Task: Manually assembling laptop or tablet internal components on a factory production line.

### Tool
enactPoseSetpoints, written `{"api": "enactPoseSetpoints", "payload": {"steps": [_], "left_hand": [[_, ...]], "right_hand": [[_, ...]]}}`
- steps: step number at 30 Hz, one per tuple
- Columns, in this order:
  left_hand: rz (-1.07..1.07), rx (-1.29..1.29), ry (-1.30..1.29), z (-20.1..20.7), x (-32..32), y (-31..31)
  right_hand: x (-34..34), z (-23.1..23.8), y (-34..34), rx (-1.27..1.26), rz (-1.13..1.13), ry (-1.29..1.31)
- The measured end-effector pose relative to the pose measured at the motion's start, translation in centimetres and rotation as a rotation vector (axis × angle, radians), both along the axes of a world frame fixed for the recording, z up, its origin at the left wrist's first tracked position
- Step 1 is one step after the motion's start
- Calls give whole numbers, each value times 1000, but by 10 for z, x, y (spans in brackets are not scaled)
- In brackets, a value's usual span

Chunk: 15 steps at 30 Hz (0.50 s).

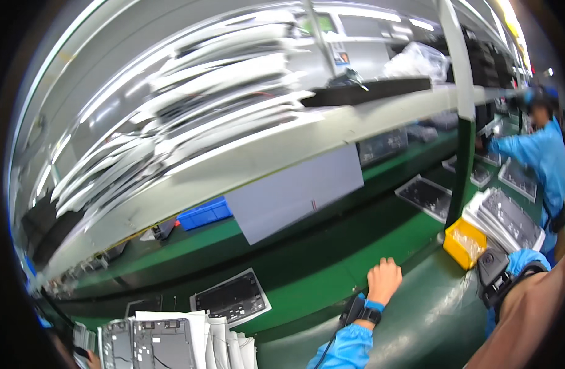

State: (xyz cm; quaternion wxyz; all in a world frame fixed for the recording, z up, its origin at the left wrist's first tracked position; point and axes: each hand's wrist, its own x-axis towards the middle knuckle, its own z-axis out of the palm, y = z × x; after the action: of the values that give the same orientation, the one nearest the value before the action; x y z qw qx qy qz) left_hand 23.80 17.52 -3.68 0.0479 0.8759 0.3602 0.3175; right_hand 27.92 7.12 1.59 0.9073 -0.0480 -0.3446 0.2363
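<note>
My left hand (384, 281) is over the green bench (418, 307), its fingers curled inward and nothing visible in them. A dark watch-like band and a small device sit on its wrist above a blue sleeve. At the right rim my right hand (528, 317) looms large and blurred close to the camera, its fingers out of view. A strapped wrist camera (494, 267) and a blue cuff adjoin it. Just beyond that stands a yellow bin (456, 246) of small clear pieces, beside a stack of dark panels with white sheets (507, 218).
A dark panel (233, 296) lies left of my left hand, behind a panel stack (165, 341) interleaved with white sheets. Another panel (425, 197) lies near a green post (462, 166). Overhead runs a loaded shelf (331, 126). A co-worker in blue (534, 150) stands far right.
</note>
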Motion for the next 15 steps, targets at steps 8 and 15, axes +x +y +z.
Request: {"api": "enactPoseSetpoints", "payload": {"steps": [8,15], "left_hand": [[-52,51,-2,-4,-18,-15],[35,-28,-85,-11,-74,-29]], "right_hand": [[-7,-176,110,-282,-13,46],[-94,-70,86,-1457,-1495,-1425]]}}
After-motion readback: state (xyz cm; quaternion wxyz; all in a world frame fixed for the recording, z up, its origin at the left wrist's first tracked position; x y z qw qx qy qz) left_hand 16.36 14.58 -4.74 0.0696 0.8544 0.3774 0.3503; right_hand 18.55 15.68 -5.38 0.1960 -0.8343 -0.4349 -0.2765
